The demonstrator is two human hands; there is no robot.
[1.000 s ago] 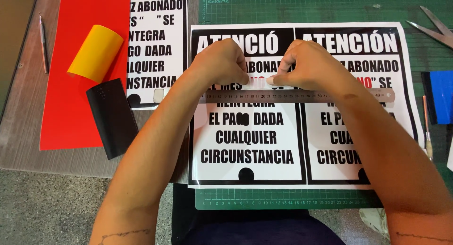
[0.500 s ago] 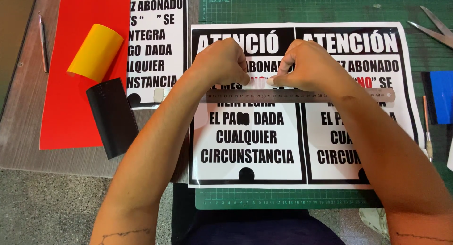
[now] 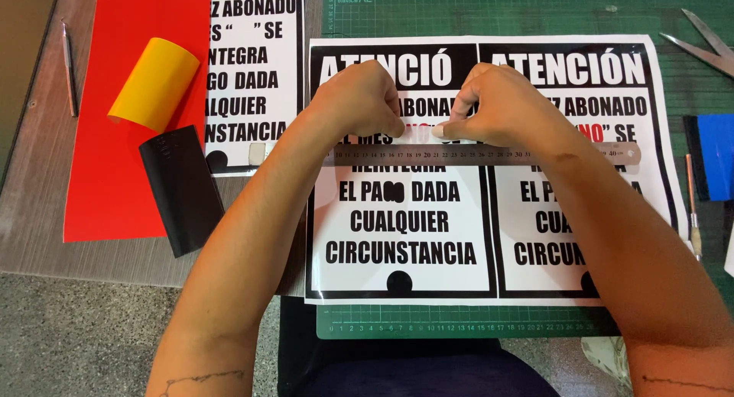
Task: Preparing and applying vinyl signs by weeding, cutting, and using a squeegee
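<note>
A white sheet (image 3: 413,236) with two black-bordered notices side by side lies on a green cutting mat (image 3: 535,15). Across its middle lies a steel ruler (image 3: 612,154). My left hand (image 3: 359,99) and my right hand (image 3: 501,103) are curled just above the ruler on the left notice. Their fingertips meet on a small red sticker (image 3: 419,129) lying on the print. Both forearms hide parts of the lower text.
A red sheet (image 3: 115,191) lies at the left with a yellow roll (image 3: 153,84) and a black roll (image 3: 182,189) on it, next to another printed notice (image 3: 252,61). Scissors (image 3: 707,45), a blue piece (image 3: 719,156) and a thin knife (image 3: 692,206) lie at the right. A slim tool (image 3: 69,68) lies far left.
</note>
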